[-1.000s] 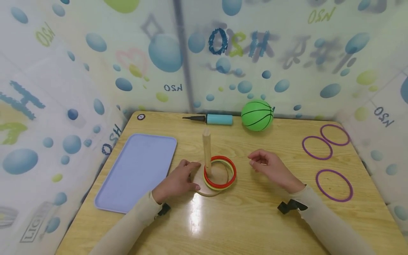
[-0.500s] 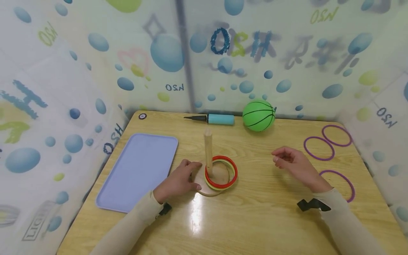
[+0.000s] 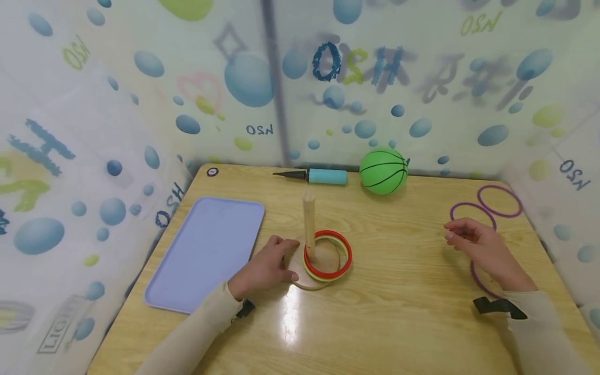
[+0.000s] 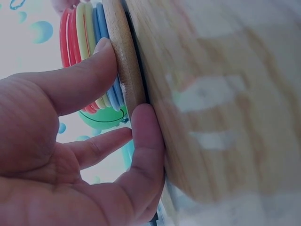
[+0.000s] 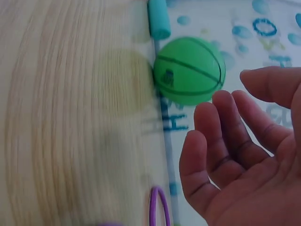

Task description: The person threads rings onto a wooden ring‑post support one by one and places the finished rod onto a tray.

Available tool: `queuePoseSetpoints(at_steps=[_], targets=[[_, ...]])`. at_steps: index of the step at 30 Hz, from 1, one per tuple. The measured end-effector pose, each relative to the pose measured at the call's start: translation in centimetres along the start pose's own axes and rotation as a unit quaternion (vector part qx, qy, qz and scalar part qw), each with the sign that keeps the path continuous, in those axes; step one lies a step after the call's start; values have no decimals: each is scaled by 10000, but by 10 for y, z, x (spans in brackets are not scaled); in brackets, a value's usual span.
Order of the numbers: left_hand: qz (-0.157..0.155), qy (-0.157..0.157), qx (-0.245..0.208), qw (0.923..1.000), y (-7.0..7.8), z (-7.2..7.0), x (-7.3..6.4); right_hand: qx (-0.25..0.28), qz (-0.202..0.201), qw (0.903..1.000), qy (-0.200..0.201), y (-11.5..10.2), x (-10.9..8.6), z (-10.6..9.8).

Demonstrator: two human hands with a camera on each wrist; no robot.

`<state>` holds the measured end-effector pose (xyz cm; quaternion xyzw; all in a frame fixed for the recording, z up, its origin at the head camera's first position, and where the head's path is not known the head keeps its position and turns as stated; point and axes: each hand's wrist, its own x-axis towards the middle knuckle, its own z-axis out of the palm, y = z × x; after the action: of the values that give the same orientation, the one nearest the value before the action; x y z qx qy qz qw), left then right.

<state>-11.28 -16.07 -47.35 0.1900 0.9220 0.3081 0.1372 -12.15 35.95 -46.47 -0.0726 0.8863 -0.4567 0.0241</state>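
Note:
In the head view my left hand [image 3: 266,265] holds the near-left rim of a ring-toss stand's round wooden base [image 4: 126,59], thumb on one side and fingers at the edge. An upright wooden peg [image 3: 309,224] rises from the base, with red rings [image 4: 70,40] and yellow rings [image 4: 84,33] around it. The left wrist view also shows blue rings [image 4: 100,23] lowest in the stack. Over on the right, my right hand [image 3: 487,252] is loosely curled and holds nothing. It hovers above the purple rings [image 3: 471,204], partly covering two of them.
A pale blue tray [image 3: 206,250] lies left of the stand. Along the back edge are a blue hand pump [image 3: 328,176] and a green ball [image 3: 383,172]. Another purple ring [image 3: 499,186] lies at the far right. Patterned walls border the table on three sides.
My right hand has moved right, from beside the stand to over the purple rings. The left hand has stayed at the stand's base.

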Motion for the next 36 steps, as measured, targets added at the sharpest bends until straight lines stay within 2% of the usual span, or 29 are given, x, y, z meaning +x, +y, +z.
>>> queuePoseSetpoints(at_steps=[10,15,22,26,31,36], targets=[[49,-53,-34,10000,0,-1,0,-893,22,9955,328,37,-17,-32],[47,-80,-16,10000,-1,1,0,-1330,134,9896,525,56,-26,-48],[41,-57,33,10000,-2,1,1,-1628,-59,9850,574,76,-32,-56],[25,-46,40,10000,-1,1,1,-1966,98,9785,613,78,-37,-59],[-9,-62,56,10000,-1,1,1,-2327,329,9714,353,80,-40,-66],[-39,-43,80,10000,0,1,1,-2742,323,9611,-54,86,-37,-74]])
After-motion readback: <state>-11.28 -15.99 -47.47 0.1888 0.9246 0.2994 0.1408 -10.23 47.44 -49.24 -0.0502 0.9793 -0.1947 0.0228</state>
